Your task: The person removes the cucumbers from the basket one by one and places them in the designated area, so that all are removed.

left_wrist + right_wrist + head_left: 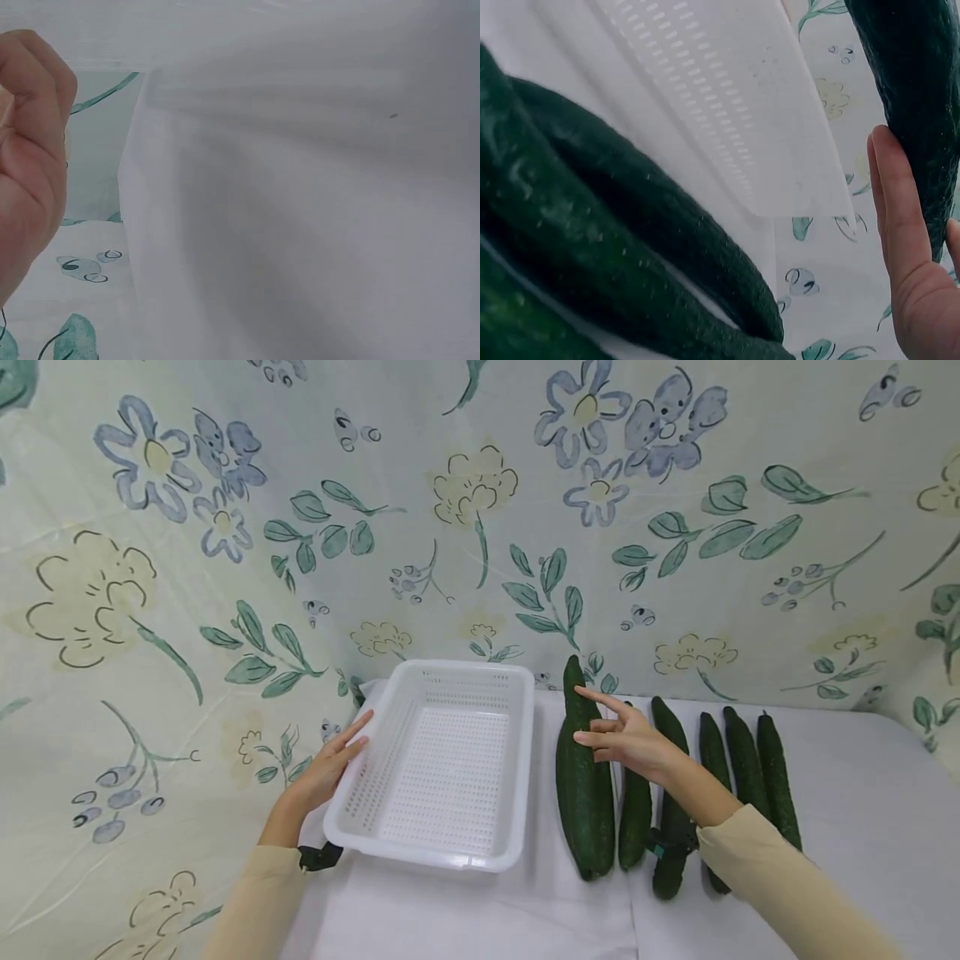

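Note:
A white plastic basket (442, 777) with perforated walls and floor stands left of centre; nothing lies in it. My left hand (330, 772) is at its left side, with fingertips on the rim; in the left wrist view the bent fingers (45, 82) sit close below the basket's pale wall. My right hand (630, 739) grips a long dark green cucumber (573, 672) between thumb and fingers. That cucumber (922, 90) also shows at the right of the right wrist view. In the head view its lower part overlaps another cucumber, so the boundary between them is hard to make out.
Several more cucumbers (776, 777) lie side by side on the white tablecloth (862, 827), partly under my right forearm. Flower-patterned fabric (480, 568) rises behind the table and along its left side.

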Demonstrator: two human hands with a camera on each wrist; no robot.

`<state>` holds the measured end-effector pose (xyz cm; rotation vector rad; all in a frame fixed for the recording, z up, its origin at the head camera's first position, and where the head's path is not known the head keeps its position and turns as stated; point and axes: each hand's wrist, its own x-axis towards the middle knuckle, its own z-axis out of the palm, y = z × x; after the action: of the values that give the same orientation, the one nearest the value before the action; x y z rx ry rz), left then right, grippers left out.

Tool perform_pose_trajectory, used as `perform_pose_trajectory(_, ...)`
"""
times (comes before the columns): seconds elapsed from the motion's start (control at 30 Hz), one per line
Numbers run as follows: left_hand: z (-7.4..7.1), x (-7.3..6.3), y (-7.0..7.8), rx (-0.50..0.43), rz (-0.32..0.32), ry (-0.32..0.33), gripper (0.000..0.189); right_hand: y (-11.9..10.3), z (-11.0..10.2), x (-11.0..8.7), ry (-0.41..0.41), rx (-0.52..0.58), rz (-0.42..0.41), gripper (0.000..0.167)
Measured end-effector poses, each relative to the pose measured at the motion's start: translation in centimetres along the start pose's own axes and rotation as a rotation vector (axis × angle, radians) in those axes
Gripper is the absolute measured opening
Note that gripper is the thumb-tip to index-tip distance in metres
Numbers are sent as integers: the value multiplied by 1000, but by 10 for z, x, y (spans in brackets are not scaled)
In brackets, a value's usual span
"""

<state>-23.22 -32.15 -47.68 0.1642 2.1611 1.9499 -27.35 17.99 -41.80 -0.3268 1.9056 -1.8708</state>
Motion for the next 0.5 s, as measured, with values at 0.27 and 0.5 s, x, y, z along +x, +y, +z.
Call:
perform_pose_trajectory(0.27, 0, 1, 0, -7, 4, -12, 60, 8, -23, -14, 26, -37, -13, 87)
perform_pose_trajectory(0.5, 0, -1, 2, -6, 1, -12, 57, 16, -43, -30, 53, -100, 8, 87)
